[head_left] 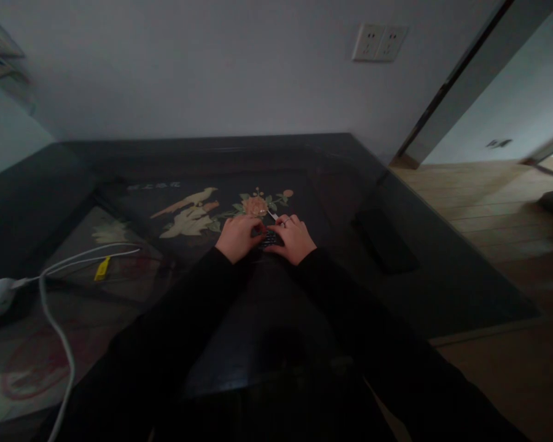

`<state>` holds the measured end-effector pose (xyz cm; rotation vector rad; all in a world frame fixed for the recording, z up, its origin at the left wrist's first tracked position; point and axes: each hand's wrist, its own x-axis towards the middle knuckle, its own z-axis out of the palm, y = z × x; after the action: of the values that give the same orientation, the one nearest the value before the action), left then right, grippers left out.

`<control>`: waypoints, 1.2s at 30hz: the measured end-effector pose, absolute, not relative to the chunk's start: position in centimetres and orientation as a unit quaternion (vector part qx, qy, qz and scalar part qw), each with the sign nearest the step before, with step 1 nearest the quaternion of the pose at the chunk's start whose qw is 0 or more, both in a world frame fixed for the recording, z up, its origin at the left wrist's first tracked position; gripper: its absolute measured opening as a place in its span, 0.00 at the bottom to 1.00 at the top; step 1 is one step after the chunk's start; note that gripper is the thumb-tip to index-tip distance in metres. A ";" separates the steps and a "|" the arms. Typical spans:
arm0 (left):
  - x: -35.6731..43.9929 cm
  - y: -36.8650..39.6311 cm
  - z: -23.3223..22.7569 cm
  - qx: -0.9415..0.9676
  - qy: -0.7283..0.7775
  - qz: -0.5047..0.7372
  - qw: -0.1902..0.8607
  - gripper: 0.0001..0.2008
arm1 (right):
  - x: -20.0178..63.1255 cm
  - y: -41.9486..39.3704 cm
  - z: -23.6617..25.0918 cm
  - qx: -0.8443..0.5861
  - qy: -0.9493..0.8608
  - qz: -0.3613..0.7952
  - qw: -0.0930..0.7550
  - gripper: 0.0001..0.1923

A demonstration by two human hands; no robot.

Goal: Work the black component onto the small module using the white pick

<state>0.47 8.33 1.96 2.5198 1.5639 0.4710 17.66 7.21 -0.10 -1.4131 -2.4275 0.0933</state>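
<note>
No writing could be read. Both hands, the left (238, 238) and the right (291, 238), curled around a small dark ribbed object (269, 238) between them on the glossy dark table (442, 270). Inlaid bird (188, 212) and flower (256, 204) lay just beyond; a white cable (55, 319) lay well left.

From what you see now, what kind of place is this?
Probably a room in a home: a dark table with a bird-and-flower picture, wall sockets, and a wooden floor. Both hands rest on a small dark object.
</note>
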 end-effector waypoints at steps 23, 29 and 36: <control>0.7 8.0 1.9 0.835 0.533 0.131 0.050 0.05 | 17.6 7.4 -0.4 -0.509 -0.845 0.051 0.153 0.26; 0.7 8.0 1.9 0.836 0.531 0.128 0.048 0.04 | 17.7 7.4 -0.6 -0.504 -0.848 0.044 0.157 0.26; 0.7 8.0 1.5 0.836 0.532 0.124 0.051 0.05 | 17.7 7.3 -0.5 -0.505 -0.847 0.048 0.158 0.25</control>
<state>0.75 7.97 1.55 2.5460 1.6184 0.3778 17.67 7.32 -0.46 -1.4450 -2.4238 0.1370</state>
